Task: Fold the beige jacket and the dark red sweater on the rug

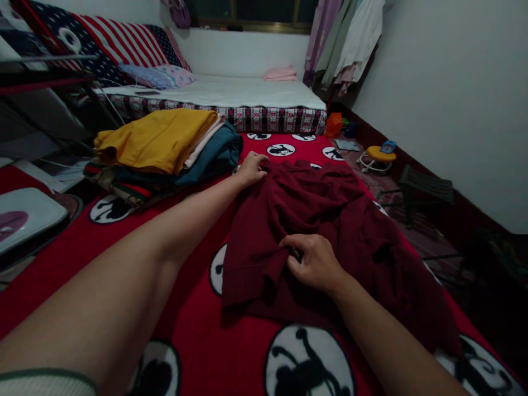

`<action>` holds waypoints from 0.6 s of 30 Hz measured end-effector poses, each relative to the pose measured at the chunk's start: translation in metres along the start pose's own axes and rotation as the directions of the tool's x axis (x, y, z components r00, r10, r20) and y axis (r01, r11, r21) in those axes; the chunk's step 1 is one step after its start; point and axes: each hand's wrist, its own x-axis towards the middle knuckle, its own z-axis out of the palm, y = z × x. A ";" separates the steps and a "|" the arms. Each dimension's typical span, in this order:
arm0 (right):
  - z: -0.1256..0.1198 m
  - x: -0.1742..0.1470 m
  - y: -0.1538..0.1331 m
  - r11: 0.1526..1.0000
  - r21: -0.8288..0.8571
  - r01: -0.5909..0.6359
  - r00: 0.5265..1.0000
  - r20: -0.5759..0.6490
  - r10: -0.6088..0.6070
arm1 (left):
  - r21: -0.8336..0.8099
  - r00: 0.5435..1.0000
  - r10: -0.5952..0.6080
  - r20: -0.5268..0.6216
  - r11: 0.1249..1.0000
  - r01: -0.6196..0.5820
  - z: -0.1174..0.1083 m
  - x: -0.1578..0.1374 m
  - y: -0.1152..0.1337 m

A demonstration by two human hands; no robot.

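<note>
Grips the far left edge of a maroon garment point(317, 209) with the left hand point(252, 168), arm extended; pinches a nearer fold with the right hand point(313, 261) — holding cloth between thumb and fingers in both. Shows the garment lying rumpled on a red blanket point(193, 324) — right of a clothes pile point(218, 154).

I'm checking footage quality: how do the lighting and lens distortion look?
Head view: dim overall, lower right edge nearly black; head view: wide-angle stretching seems to enlarge the near left arm; head view: folds on the maroon garment readable, no strong glare.
</note>
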 end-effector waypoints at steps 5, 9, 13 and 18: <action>-0.009 -0.004 -0.005 0.977 -0.051 0.207 0.974 -0.084 -0.210 | -0.052 0.963 0.268 -0.002 0.962 -0.268 -0.026 -0.067 0.020; -0.012 -0.005 -0.007 0.911 0.014 0.412 0.911 -0.001 -0.412 | -0.194 0.919 0.359 0.164 0.925 -0.327 -0.070 -0.144 0.054; -0.009 -0.004 -0.005 0.892 0.092 0.443 0.894 0.027 -0.447 | -0.135 0.814 0.354 0.460 0.934 -0.329 -0.099 -0.213 0.080; -0.007 -0.002 -0.003 0.885 0.132 0.446 0.894 -0.022 -0.448 | 0.077 0.804 0.260 0.535 0.933 -0.353 -0.098 -0.246 0.087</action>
